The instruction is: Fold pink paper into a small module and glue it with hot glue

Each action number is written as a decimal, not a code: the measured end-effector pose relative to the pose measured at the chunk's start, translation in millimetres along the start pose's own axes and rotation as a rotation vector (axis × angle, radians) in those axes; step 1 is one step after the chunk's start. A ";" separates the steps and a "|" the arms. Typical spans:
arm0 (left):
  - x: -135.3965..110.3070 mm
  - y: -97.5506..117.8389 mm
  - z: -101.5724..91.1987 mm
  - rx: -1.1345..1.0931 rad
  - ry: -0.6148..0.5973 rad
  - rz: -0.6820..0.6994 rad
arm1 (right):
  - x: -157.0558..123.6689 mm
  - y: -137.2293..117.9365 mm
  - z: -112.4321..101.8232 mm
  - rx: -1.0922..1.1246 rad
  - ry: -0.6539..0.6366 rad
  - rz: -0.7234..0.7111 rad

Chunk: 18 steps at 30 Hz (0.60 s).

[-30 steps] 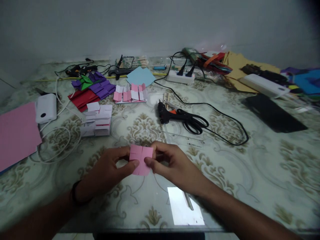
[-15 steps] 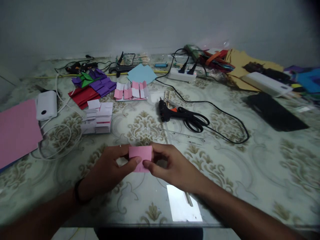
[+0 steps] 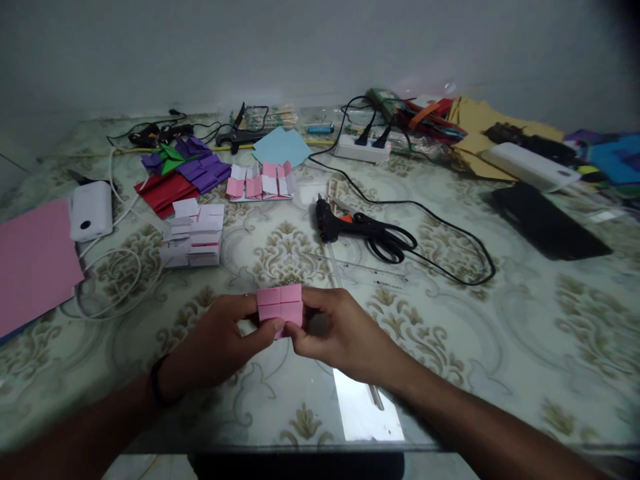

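Between my two hands, over the near middle of the table, is a small piece of folded pink paper [image 3: 280, 303] with crossing crease lines on its face. My left hand [image 3: 235, 327] pinches its left side, thumb on the lower front edge. From the right, my right hand [image 3: 340, 327] grips it the same way, the two thumb tips close together. The fingers behind the paper are mostly hidden. Farther off lie a stack of folded white papers [image 3: 195, 233] and a row of folded pink and white papers [image 3: 263, 181].
A black glue gun [image 3: 327, 220] lies by black-handled scissors [image 3: 390, 237], its cord looping right. Pink sheets [image 3: 35, 267] and a white power bank [image 3: 91, 210] are at left. A white power strip [image 3: 363, 148] stands at the back; a black flat object [image 3: 547, 223] lies right.
The folded pink paper has tipped and risen slightly, so its crossing creases now show on the face. Both thumbs have shifted a little along its lower edge.
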<state>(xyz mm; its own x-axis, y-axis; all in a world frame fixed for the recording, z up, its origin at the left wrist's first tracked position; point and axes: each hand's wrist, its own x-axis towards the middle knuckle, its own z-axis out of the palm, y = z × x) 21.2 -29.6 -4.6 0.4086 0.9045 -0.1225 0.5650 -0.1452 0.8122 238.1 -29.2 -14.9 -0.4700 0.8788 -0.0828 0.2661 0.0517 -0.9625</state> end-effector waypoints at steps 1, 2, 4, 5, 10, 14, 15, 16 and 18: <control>-0.5 0.2 0.7 0.003 -0.022 -0.005 | 0.1 -0.5 0.9 -0.007 0.006 -0.007; -1.1 0.1 1.6 0.014 -0.038 -0.004 | 0.3 -0.9 1.9 -0.010 0.010 -0.013; -2.2 -0.3 3.2 0.051 -0.019 0.009 | 0.7 -1.1 3.7 -0.008 0.014 -0.019; -2.6 -0.3 3.9 0.067 -0.010 0.014 | 0.8 -0.9 4.3 0.001 0.017 -0.016; -2.1 1.9 1.8 0.043 0.055 0.031 | 1.9 1.4 -2.3 0.124 0.051 0.026; -0.6 2.4 -5.9 0.019 0.105 0.012 | 4.8 1.3 -16.9 0.143 0.102 0.029; -0.3 2.3 -7.3 0.008 0.109 0.009 | 5.4 0.8 -19.5 0.146 0.106 0.028; 0.0 2.1 -7.9 -0.009 0.110 0.010 | 5.6 0.3 -20.8 0.148 0.099 0.031; 0.2 1.6 -6.9 -0.047 0.098 0.020 | 5.0 -0.7 -19.0 0.145 0.050 0.024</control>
<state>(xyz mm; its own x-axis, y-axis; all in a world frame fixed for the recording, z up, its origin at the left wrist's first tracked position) 17.2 -26.9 0.6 0.3462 0.9367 -0.0518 0.5226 -0.1467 0.8399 251.6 -15.8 -9.7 -0.4212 0.9018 -0.0964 0.1505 -0.0353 -0.9880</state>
